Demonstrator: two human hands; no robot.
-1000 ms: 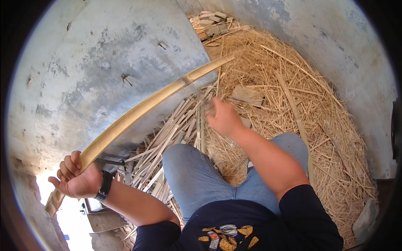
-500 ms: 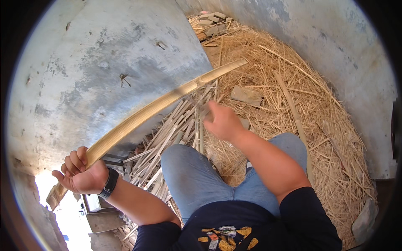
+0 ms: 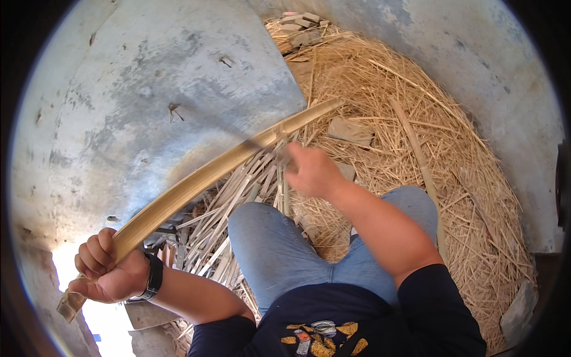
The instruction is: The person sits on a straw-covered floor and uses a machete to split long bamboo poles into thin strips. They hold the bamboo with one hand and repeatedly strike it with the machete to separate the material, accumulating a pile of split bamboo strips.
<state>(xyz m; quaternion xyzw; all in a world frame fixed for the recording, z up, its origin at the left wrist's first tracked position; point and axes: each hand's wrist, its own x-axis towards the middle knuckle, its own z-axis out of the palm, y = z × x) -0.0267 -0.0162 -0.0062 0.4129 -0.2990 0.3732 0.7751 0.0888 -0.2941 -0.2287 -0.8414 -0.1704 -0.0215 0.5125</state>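
Observation:
A long split bamboo strip [image 3: 196, 181], pale and hollowed on its upper face, slants from the lower left up to the right. Around its lower end my left hand [image 3: 113, 268] is closed, the butt end sticking out below the fist. My right hand [image 3: 309, 171] is closed on the handle of what looks like a knife [image 3: 284, 158], just below the strip near its node. Motion smears this tool; a dark streak runs from it up and left across the strip, so whether the blade touches the bamboo I cannot tell.
Thin split sticks [image 3: 238, 190] lie heaped left of my knees. Straw-like shavings [image 3: 386, 160] cover the floor ahead and right, with a bamboo pole [image 3: 416, 154] and a flat brick [image 3: 351, 132] among them. A grey wall panel [image 3: 148, 71] stands at the left, a curved wall [image 3: 452, 53] behind.
My left hand has moved down and left, drawing the bamboo strip with it, and its fingers have closed more fully. My right hand has shifted slightly left.

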